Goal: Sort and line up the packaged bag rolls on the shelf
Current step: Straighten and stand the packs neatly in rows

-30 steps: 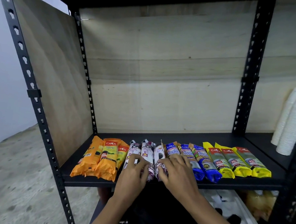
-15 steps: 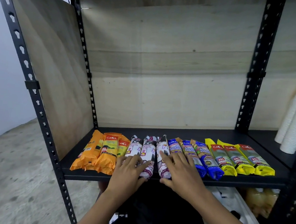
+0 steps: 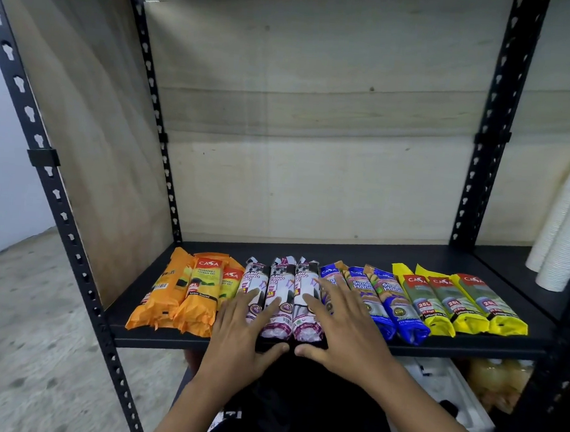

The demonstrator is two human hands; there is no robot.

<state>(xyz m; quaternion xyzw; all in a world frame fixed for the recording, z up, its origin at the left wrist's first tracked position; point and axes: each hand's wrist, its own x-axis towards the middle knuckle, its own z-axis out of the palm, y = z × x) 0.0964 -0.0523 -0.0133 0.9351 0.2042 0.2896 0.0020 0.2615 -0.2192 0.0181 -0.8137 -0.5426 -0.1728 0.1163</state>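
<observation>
A row of packaged bag rolls lies along the front of the black shelf (image 3: 358, 251). From left to right: three orange rolls (image 3: 200, 291), three white-and-purple drawstring rolls (image 3: 280, 283), three blue rolls (image 3: 386, 297), three yellow rolls (image 3: 456, 302). My left hand (image 3: 241, 334) rests flat, fingers spread, on the near ends of the left white rolls, thumb at the shelf's front edge. My right hand (image 3: 343, 324) lies flat over the right white roll and the first blue roll, thumb under the front edge. Neither hand grips a roll.
Black perforated uprights (image 3: 61, 207) frame the shelf, with plywood panels at the back and left side. Stacks of white paper cups (image 3: 566, 228) stand on the adjoining shelf at right. Below are a white box (image 3: 446, 392) and yellowish bottles (image 3: 498, 376). Concrete floor lies to the left.
Both hands slid back toward the shelf's front edge and flattened over the white rolls, which now lie straighter and closer together. The view has moved nearer.
</observation>
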